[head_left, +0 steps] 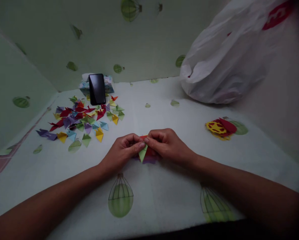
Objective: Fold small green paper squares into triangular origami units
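Between the fingertips of both hands is a small piece of light green folded paper, its pointed end hanging down. My left hand pinches it from the left, and my right hand pinches it from the right, thumbs almost touching. The upper part of the paper is hidden by the fingers. Just beneath lie red and purple papers, partly covered by my hands. Off to the left spreads a heap of small folded paper figures in red, purple, green, yellow, orange and blue.
A black phone leans on a tissue box behind the heap. At the back right stands a big white plastic bag. Yellow and red paper cut-outs lie at the right. Balloon-print covering is on the table.
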Demonstrator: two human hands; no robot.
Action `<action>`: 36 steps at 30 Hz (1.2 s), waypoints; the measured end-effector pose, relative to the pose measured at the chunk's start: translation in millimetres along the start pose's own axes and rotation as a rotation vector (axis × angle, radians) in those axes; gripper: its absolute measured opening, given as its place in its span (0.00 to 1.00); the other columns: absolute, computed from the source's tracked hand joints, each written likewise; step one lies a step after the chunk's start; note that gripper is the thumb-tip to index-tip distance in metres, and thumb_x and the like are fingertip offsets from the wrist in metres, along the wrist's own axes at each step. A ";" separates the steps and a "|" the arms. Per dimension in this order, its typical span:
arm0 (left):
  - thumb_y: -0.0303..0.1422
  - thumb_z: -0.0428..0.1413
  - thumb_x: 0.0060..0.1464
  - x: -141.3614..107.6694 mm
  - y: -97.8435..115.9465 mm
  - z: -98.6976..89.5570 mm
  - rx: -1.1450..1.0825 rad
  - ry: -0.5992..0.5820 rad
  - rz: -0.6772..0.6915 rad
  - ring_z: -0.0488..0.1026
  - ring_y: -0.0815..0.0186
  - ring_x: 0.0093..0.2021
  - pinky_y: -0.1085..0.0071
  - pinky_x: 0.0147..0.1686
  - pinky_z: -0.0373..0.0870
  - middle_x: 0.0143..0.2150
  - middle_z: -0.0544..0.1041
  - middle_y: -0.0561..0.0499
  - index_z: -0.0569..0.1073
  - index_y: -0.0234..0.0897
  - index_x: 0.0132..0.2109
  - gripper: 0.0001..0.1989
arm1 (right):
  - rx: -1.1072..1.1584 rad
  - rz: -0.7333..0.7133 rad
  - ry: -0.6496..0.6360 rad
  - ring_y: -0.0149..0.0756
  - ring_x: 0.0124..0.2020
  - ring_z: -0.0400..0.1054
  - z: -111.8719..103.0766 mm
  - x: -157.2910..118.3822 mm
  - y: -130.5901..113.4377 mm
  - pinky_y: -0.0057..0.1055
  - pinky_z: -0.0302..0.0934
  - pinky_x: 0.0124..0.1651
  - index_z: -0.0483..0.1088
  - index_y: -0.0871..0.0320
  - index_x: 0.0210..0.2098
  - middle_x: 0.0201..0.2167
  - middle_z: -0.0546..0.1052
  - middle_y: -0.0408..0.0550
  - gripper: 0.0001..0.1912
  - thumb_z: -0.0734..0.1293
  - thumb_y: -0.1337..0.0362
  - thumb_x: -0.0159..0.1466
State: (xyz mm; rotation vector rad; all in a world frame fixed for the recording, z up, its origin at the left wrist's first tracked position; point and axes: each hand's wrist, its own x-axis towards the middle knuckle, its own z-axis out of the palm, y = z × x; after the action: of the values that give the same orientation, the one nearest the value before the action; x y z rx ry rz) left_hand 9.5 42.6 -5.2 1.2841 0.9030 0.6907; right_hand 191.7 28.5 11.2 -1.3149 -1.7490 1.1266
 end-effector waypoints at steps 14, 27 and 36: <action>0.41 0.56 0.58 1.5 -0.1 -4.7 -0.004 -0.082 0.004 0.57 0.72 0.24 0.74 0.25 0.54 0.23 0.64 0.56 0.70 0.34 0.30 0.15 | 0.397 0.109 -0.177 0.24 0.15 0.62 -2.6 2.9 6.7 0.22 0.57 0.19 0.64 0.59 0.22 0.16 0.68 0.38 0.23 0.67 0.47 0.62; 0.41 0.55 0.59 1.0 -0.4 -5.2 0.068 -0.112 0.004 0.56 0.72 0.25 0.74 0.26 0.52 0.24 0.63 0.56 0.68 0.35 0.29 0.15 | 0.378 0.158 -0.184 0.23 0.13 0.62 -0.6 1.8 6.4 0.22 0.54 0.17 0.63 0.59 0.19 0.14 0.68 0.39 0.22 0.67 0.53 0.63; 0.42 0.57 0.56 0.8 0.5 -2.2 0.018 -0.040 -0.017 0.56 0.72 0.23 0.74 0.25 0.51 0.22 0.62 0.57 0.68 0.35 0.29 0.16 | 0.446 0.127 -0.201 0.24 0.15 0.62 -2.8 3.9 6.3 0.22 0.56 0.19 0.65 0.59 0.26 0.16 0.70 0.38 0.21 0.69 0.48 0.60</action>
State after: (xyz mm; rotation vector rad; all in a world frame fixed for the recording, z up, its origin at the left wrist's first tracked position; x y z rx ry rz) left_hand 8.1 44.5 -4.9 1.3011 0.8880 0.6427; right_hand 195.5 33.7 6.6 -1.0746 -1.4444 1.6568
